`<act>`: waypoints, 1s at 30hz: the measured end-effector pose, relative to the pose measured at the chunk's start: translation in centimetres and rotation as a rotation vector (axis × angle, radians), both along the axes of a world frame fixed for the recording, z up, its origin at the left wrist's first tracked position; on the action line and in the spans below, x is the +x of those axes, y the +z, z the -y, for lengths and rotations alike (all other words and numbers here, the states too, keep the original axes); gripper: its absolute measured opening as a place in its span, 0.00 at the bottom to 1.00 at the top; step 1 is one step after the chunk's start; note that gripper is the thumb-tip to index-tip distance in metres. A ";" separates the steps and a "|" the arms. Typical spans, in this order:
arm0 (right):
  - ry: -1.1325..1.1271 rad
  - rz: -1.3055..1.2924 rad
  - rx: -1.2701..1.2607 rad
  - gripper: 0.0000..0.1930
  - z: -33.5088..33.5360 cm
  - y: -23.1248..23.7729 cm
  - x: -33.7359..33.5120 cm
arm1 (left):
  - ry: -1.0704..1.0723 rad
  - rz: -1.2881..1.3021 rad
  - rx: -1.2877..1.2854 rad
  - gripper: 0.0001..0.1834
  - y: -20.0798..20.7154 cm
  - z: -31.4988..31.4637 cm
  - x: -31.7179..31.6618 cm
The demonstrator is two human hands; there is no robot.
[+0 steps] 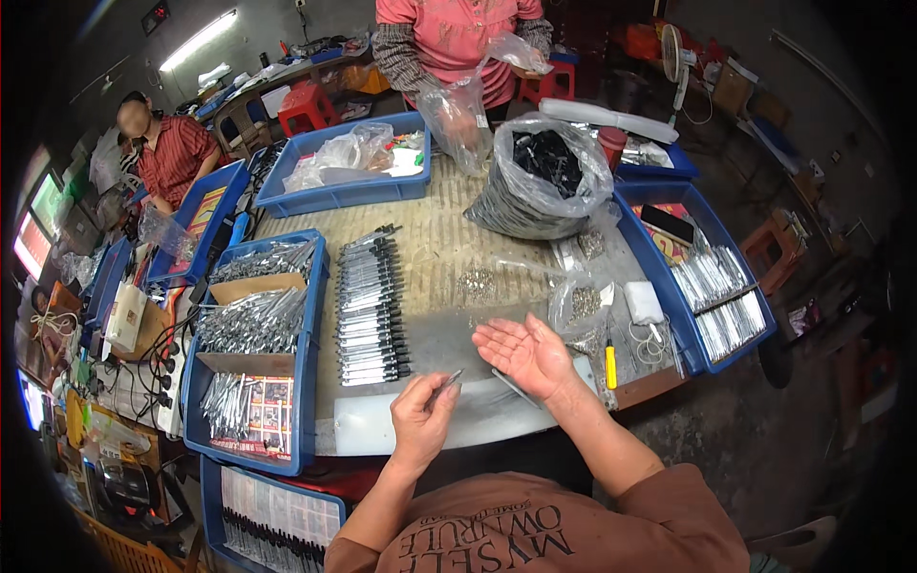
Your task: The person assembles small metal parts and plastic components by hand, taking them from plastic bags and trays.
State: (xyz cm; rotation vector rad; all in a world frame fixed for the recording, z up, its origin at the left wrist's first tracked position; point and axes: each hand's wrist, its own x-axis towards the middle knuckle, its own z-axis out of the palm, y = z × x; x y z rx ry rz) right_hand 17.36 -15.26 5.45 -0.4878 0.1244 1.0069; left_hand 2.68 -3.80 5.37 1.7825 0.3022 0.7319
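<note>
One slim metal part (455,376) is being pinched by the left hand (425,411), tip out, over the surface (439,332) near the white sheet (363,425); the right hand (527,357) is being held spread, palm up, w/ nothing seen in it. A light grip is being called for — part steadied btwn. thumb & fingers, tip kept clear. Knocks to the row of pen-like pieces (369,315), approx. parallel at left, are best being avoided.

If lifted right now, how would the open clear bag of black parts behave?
The clear bag would probably sag, its thin film being creased. Bulging with black parts, it looks fairly heavy. Its open mouth might spill some if tipped.
</note>
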 end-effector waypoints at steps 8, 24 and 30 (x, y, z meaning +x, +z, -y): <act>-0.104 0.016 0.036 0.28 5.3 -1.1 -0.7 | -0.093 -0.037 0.103 0.06 0.1 0.1 2.2; -0.470 -0.001 -0.005 0.27 16.0 -2.6 -0.8 | -0.617 -0.306 0.817 0.14 1.8 10.8 19.5; -0.467 0.010 0.046 0.27 16.0 -3.0 0.3 | -0.522 -0.237 0.682 0.11 1.0 10.5 19.1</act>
